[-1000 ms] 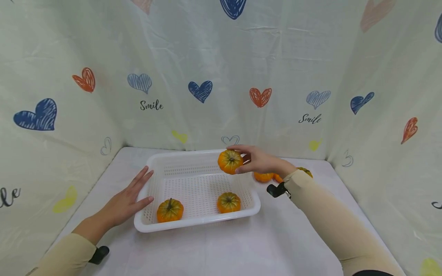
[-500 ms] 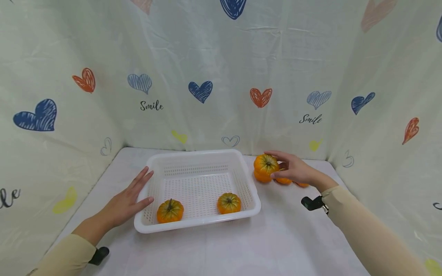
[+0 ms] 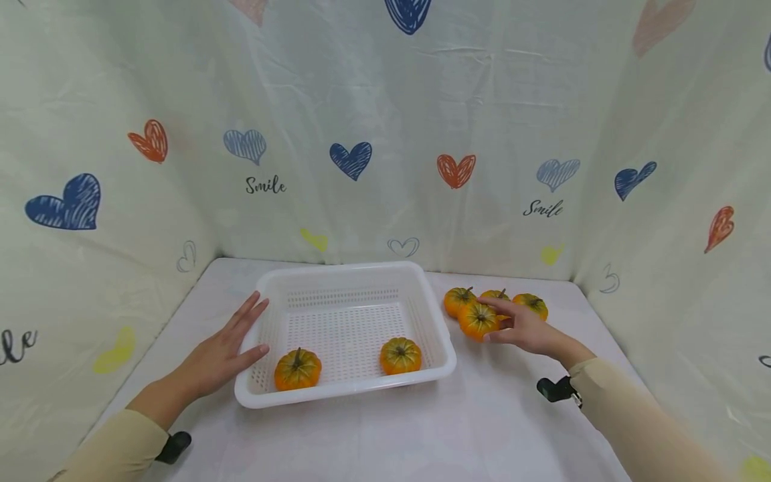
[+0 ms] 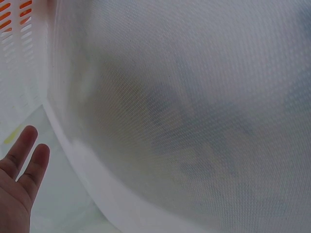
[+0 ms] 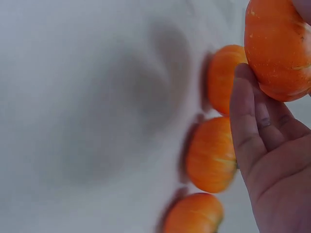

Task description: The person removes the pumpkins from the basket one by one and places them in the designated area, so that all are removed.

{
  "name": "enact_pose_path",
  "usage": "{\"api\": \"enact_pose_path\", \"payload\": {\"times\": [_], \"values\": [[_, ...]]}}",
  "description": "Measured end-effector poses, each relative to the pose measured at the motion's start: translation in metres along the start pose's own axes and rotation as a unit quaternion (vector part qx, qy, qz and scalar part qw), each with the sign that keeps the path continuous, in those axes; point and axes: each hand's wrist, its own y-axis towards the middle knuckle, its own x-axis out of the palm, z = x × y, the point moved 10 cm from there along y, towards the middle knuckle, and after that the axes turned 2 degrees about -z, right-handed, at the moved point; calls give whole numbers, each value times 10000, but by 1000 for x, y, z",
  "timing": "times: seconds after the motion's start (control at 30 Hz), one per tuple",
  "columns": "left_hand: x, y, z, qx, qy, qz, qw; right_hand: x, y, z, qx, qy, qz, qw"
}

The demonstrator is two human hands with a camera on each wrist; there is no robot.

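My right hand (image 3: 524, 327) grips a small orange pumpkin (image 3: 478, 321) between thumb and fingers, right of the basket. In the right wrist view this held pumpkin (image 5: 279, 51) is raised above the table, with other pumpkins behind it. My left hand (image 3: 219, 351) has its fingers straight against the left side of a white plastic basket (image 3: 346, 387). Two of its fingers (image 4: 34, 170) show beside the basket wall in the left wrist view. Inside the basket, one pumpkin (image 3: 298, 369) sits front left and another pumpkin (image 3: 400, 355) front right.
Behind the right hand a row of pumpkins stands on the white-covered table (image 3: 385, 442): a left one (image 3: 456, 299), a partly hidden middle one (image 3: 495, 294) and a right one (image 3: 531, 304). A heart-patterned curtain (image 3: 385, 120) closes off the back and sides.
My right hand has carried its pumpkin out from over the basket to the right, then lowered it toward the front of the row. The left hand and basket have stayed put.
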Motion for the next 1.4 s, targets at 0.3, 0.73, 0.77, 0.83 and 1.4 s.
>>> {"api": "enact_pose_path", "payload": {"times": [0.3,0.73,0.77,0.83,1.4], "values": [[1,0,1,-5,-30,-18,10000,31,2,29,187,-9,-36,9998],[0,0,0,3,40,58,10000,38,3,40,472,-67,-11,9989],[0,0,0,0,41,58,10000,38,3,40,486,-50,-11,9988],[0,1,0,8,43,59,10000,38,3,41,491,-22,-2,9988],[0,0,0,92,-68,79,9999,43,4,47,666,95,64,9977]]}}
